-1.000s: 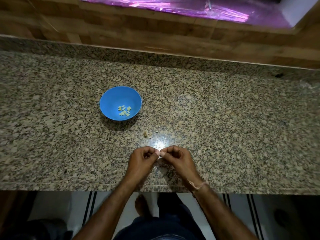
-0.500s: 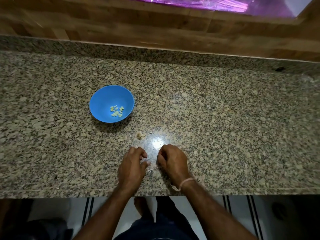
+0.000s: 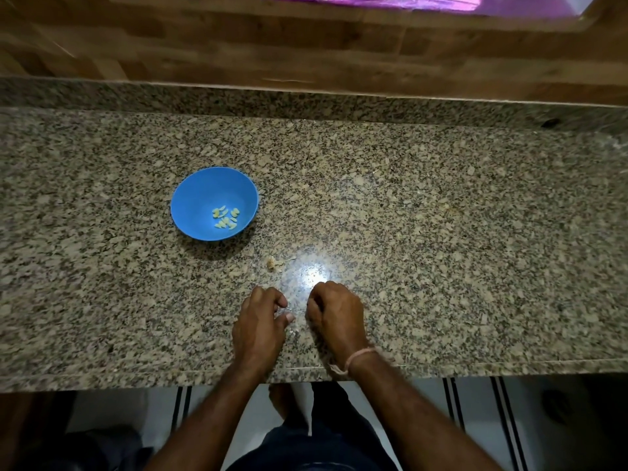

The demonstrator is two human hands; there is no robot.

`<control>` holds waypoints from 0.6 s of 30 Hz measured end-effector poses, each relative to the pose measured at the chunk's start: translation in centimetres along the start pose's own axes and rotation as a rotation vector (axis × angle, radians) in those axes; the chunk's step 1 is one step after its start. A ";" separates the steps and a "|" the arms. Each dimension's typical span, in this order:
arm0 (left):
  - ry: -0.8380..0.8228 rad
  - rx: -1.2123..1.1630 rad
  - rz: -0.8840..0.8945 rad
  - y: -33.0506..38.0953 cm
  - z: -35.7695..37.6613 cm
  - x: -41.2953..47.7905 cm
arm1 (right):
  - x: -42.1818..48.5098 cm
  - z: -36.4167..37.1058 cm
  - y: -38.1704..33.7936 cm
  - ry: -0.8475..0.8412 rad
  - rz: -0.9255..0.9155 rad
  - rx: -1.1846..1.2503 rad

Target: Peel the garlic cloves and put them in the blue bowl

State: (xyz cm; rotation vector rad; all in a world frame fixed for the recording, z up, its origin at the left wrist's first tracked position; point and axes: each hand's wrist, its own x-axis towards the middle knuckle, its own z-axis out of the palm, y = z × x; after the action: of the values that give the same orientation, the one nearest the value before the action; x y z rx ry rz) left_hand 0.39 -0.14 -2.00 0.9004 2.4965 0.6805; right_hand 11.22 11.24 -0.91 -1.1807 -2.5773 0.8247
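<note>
Both left grip point(image 3: 260, 322) and right grip point(image 3: 336, 314) curl, contents unseen; blue bowl point(image 3: 198, 198) lies beyond-left.

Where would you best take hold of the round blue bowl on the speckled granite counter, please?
Probably the round blue bowl's near-right rim, pinched from above: it stands upright and open, that edge lies nearest the left hand, and the pale peeled garlic cloves sit low inside, clear of the rim.

Speckled brown-and-beige granite counter point(image 3: 441, 232) spans the frame, with a bright glare patch near centre. Brown wood-plank wall panel point(image 3: 306, 45) runs along 12 o'clock, a shiny purple sheet point(image 3: 373, 0) above it. White floor with dark stripes point(image 3: 475, 419) at 5 o'clock.
</note>
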 end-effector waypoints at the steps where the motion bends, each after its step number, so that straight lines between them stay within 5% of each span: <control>1: -0.005 -0.002 -0.003 -0.1 0.0 0.0 | 0.0 0.1 -0.1 0.004 0.012 0.011; 4: -0.015 -0.083 -0.039 -0.1 -0.1 0.2 | 0.3 0.1 0.3 -0.028 0.100 0.141; 11: -0.046 -0.637 -0.178 2.1 -0.2 -0.1 | 0.2 -2.4 0.7 -0.218 0.371 0.916; 18: 0.010 -0.602 -0.075 2.5 -1.1 -1.1 | -0.4 -3.1 0.6 -0.290 0.400 1.000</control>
State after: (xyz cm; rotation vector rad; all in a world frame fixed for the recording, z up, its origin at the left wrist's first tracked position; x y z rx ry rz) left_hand 1.77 0.51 0.57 0.5705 2.1146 1.3105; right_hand 13.10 12.53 1.34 -1.2425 -1.6083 2.1349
